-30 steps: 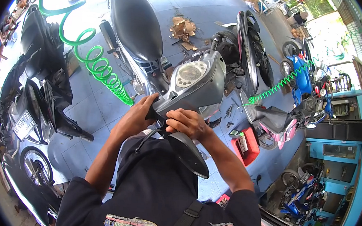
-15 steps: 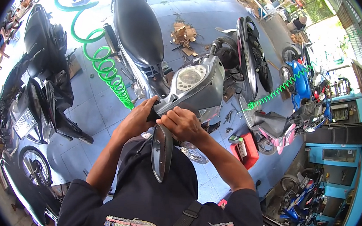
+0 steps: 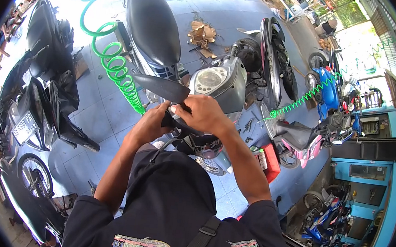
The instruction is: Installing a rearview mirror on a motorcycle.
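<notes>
A scooter with a grey front cover (image 3: 232, 86) and a round-cornered instrument panel (image 3: 210, 79) stands in front of me. My right hand (image 3: 207, 115) is closed on the base of a black rear-view mirror (image 3: 163, 88), its thumb pointing left. The mirror's dark back faces up, and its housing stretches left over the gap between seat and panel. Right beside it, my left hand (image 3: 149, 126) is wrapped round the black handlebar end, just below the mirror. The fingers hide most of the mirror's stem and joint. Behind the panel lies the scooter's long black seat (image 3: 152, 24).
A coiled green air hose (image 3: 125, 88) hangs left of the scooter; another green coil (image 3: 305, 96) is at the right. A dark motorbike (image 3: 44, 89) stands at left. A red bin (image 3: 269, 163) sits on the tiled floor at right, near a pink scooter (image 3: 305, 148). Torn cardboard (image 3: 202, 34) lies behind.
The mirror has swung from pointing down toward me, glass showing, to pointing left with its back up. My right hand has turned with it and moved slightly up; the left stays close by.
</notes>
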